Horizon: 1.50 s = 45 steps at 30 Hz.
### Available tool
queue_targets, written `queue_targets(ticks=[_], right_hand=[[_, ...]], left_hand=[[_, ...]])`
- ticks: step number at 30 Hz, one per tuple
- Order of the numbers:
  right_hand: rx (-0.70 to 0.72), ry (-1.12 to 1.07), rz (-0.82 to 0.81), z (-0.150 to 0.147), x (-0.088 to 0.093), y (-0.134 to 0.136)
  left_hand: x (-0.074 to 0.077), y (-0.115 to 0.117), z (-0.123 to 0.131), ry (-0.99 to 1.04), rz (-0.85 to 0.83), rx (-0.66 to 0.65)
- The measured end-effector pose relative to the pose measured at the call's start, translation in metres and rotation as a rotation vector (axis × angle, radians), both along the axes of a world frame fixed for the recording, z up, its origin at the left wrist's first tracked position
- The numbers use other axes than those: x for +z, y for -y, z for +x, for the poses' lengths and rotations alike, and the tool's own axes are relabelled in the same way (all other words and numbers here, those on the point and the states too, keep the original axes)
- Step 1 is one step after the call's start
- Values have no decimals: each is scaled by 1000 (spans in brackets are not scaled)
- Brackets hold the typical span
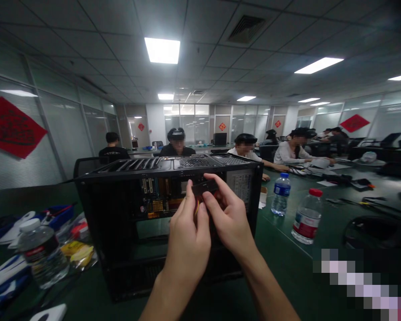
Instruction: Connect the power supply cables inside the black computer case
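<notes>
A black computer case [102, 223] stands on the green table with its side open toward me. In front of its opening, both hands are raised close together. My right hand [230, 213] pinches a small black connector-like piece [204, 188] between thumb and fingers. My left hand [190, 227] closes on the same piece from the other side, near its left end. Thin coloured wires [197, 207], yellow and red among them, hang from it between my hands. Behind them, slots and a circuit board [157, 207] show inside the case. The piece's exact kind is unclear.
Right of the case stand a blue-capped bottle [281, 196] and a red-capped bottle [306, 218]. On the left are a white-capped bottle [43, 254], a yellow packet [78, 254] and a blue tray [58, 216]. Cables [381, 207] lie far right. Several people sit beyond.
</notes>
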State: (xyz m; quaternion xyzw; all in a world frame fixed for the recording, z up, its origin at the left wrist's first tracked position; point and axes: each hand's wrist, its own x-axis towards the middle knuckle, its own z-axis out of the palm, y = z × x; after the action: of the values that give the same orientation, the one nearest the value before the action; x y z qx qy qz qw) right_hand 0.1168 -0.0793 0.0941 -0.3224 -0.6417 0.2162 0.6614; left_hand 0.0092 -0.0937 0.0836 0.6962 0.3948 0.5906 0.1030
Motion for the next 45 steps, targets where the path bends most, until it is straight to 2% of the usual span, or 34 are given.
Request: queue_targets(ticks=[5, 10, 12, 15, 19, 23, 27, 32, 37, 45], right_hand=[[-95, 91, 60, 3, -2, -2], [-167, 340, 7, 0, -13, -18], [-223, 458, -81, -6, -27, -30], [-376, 676, -247, -14, -51, -50], [-429, 827, -428, -16, -77, -69], [-384, 788, -486, -8, -93, -82], [-278, 693, -511, -3, -99, -91], [-227, 609, -491, -3, -101, -92], [-207, 573, -471, -3, -103, -94], [-184, 505, -482, -5, -101, -95]], left_hand=[[5, -1, -9, -97, -56, 40], [7, -21, -42, -399, -336, 59], [1, -35, -54, -545, -489, 104], [-16, -57, -60, -686, -637, 308], [-41, -80, -55, -788, -687, 297], [-56, -91, -53, -787, -726, 266], [-57, -96, -56, -787, -743, 316], [-55, -98, -51, -792, -743, 432], [-58, -93, -40, -828, -667, 522], [-64, -93, -36, -872, -560, 578]])
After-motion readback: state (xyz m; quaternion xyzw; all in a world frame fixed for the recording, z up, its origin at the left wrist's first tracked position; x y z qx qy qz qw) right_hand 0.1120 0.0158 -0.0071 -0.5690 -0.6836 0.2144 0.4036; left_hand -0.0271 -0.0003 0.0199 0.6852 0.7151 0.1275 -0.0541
